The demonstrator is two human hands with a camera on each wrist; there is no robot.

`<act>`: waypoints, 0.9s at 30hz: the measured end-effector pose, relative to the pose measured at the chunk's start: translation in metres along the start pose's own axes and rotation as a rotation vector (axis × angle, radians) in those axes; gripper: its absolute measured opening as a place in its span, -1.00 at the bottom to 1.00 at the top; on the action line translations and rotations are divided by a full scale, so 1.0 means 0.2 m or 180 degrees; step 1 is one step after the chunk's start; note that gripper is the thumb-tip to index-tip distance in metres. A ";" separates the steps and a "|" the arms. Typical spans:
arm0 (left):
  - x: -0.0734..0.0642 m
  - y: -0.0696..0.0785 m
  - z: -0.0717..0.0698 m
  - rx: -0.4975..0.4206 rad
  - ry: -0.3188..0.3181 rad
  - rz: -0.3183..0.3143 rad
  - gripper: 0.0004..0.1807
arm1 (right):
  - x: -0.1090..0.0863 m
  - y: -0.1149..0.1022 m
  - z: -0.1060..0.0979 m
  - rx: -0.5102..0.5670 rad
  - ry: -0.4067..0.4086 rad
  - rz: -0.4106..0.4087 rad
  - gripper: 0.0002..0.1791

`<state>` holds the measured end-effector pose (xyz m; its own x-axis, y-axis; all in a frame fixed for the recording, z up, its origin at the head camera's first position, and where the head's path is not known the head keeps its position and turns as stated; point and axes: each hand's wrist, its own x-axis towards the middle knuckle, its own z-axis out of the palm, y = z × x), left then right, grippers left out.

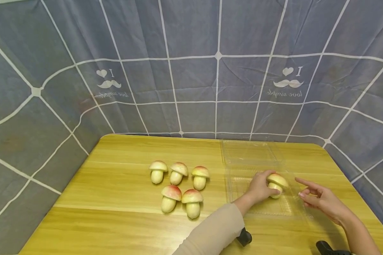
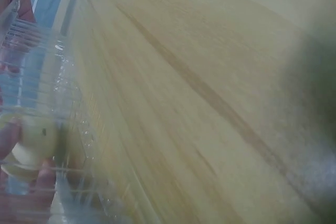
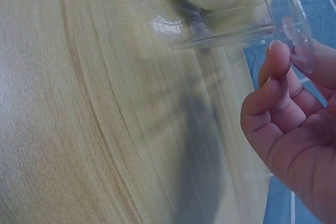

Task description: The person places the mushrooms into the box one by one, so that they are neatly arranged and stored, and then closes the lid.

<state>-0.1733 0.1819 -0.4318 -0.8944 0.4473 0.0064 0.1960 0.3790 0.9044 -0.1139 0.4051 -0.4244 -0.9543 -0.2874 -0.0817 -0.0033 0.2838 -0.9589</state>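
Note:
My left hand (image 1: 258, 188) grips a mushroom (image 1: 277, 180) with a yellow-red cap and pale stem, over the right part of a clear plastic box (image 1: 239, 189). In the left wrist view, the fingers and the mushroom (image 2: 38, 142) show through the box's ribbed wall. At the box's right side is my right hand (image 1: 328, 204). Its thumb and forefinger pinch the clear rim (image 3: 302, 35) in the right wrist view. The box's lid (image 1: 249, 151) lies folded back toward the curtain.
Several similar mushrooms (image 1: 192, 203) lie in two rows left of the box on the wooden table (image 1: 115, 198). A grey curtain (image 1: 194, 81) with white lines stands behind the table. Black wrist gear (image 1: 244, 237) shows beneath the left forearm.

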 end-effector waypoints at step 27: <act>0.01 -0.01 0.01 0.0053 0.0070 0.0056 -0.32 | 0.00 0.01 -0.01 -0.0026 -0.0053 -0.0010 -0.38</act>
<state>-0.1753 0.1837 -0.4343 -0.8994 0.4361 0.0320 0.2184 0.3847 0.8968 -0.1142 0.4066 -0.4258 -0.9492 -0.3034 -0.0832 -0.0089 0.2902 -0.9569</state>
